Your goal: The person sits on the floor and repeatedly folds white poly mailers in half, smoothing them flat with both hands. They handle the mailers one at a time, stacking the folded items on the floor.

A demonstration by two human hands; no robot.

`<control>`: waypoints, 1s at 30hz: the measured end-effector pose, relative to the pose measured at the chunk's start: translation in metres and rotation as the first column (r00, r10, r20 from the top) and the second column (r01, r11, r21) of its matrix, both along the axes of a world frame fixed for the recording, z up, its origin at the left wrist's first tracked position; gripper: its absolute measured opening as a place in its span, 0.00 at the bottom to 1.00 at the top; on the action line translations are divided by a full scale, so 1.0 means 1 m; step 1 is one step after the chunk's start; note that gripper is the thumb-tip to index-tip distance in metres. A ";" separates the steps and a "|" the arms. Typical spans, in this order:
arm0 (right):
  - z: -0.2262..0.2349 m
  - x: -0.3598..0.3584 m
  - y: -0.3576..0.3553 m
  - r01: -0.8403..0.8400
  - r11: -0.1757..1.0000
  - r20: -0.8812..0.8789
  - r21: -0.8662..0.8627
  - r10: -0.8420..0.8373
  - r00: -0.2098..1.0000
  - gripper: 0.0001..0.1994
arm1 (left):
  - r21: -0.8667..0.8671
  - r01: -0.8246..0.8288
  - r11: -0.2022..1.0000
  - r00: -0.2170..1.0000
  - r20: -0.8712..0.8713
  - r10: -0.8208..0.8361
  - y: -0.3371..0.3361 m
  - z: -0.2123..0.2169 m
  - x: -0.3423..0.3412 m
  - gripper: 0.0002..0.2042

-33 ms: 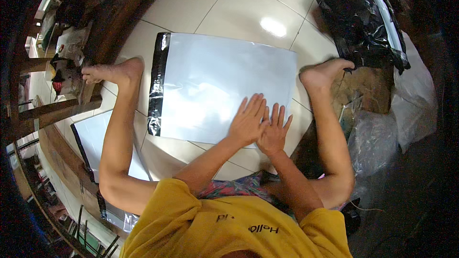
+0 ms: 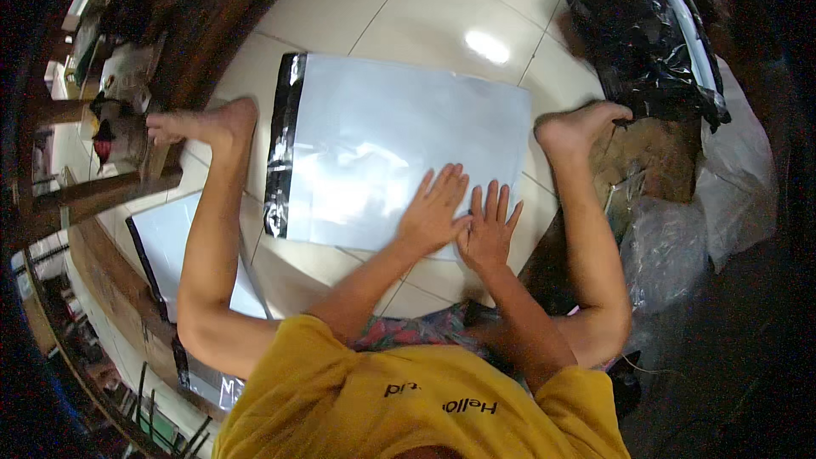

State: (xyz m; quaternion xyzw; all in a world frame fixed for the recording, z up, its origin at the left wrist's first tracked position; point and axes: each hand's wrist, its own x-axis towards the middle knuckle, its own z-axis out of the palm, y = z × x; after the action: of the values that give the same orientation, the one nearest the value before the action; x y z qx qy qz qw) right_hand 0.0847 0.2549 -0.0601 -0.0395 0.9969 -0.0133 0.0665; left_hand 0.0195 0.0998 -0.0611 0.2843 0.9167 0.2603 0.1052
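A large white plastic mailing bag [image 2: 374, 119] with a black strip along its left edge lies flat on the tiled floor between my legs. My left hand [image 2: 432, 208] rests palm down on the bag's lower right part, fingers stretched forward. Just beside it, my right hand [image 2: 488, 225] lies flat near the bag's lower right corner, its fingers spread. The thumbs of both hands nearly meet. Neither hand grips anything, and the bag's surface looks smooth and shiny.
Another white bag with a black edge [image 2: 178, 238] lies under my left leg. To the far right sits a bulky black plastic bundle [image 2: 629, 42], with clear plastic [image 2: 663, 251] nearer me. Wooden furniture [image 2: 110, 191] stands along the left.
My left hand has shifted slightly left, opening a small gap from the right hand. The right hand stays almost in place on the bag.
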 end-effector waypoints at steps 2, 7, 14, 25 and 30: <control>0.006 -0.004 -0.001 0.048 0.994 0.062 -0.103 -0.042 0.997 0.40 | -0.051 -0.064 0.997 0.998 -0.021 0.063 -0.041 0.006 -0.004 0.37; 0.001 -0.008 -0.004 0.057 0.996 0.035 -0.065 -0.055 0.998 0.39 | -0.259 -0.373 0.891 0.926 -0.162 0.340 -0.178 0.008 -0.034 0.36; 0.031 -0.074 0.001 -0.049 0.994 -0.028 -0.095 0.047 0.999 0.39 | -0.272 -0.375 0.886 0.926 -0.142 0.349 -0.189 0.013 -0.036 0.35; 0.007 -0.183 0.027 -0.124 0.983 -0.135 -0.133 0.106 0.985 0.43 | -0.054 -0.421 0.905 0.887 -0.234 0.399 -0.161 -0.003 -0.051 0.32; -0.002 -0.186 0.032 -0.158 0.987 -0.099 0.004 0.158 0.983 0.42 | 0.374 -0.135 0.918 0.991 0.042 0.128 0.021 0.014 -0.127 0.30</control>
State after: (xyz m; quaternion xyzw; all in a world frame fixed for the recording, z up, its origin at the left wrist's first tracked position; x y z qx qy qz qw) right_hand -0.1008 0.2872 -0.0624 -0.1192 0.9927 -0.0079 0.0179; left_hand -0.1074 0.1204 -0.0468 0.2348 0.8659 0.4399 0.0387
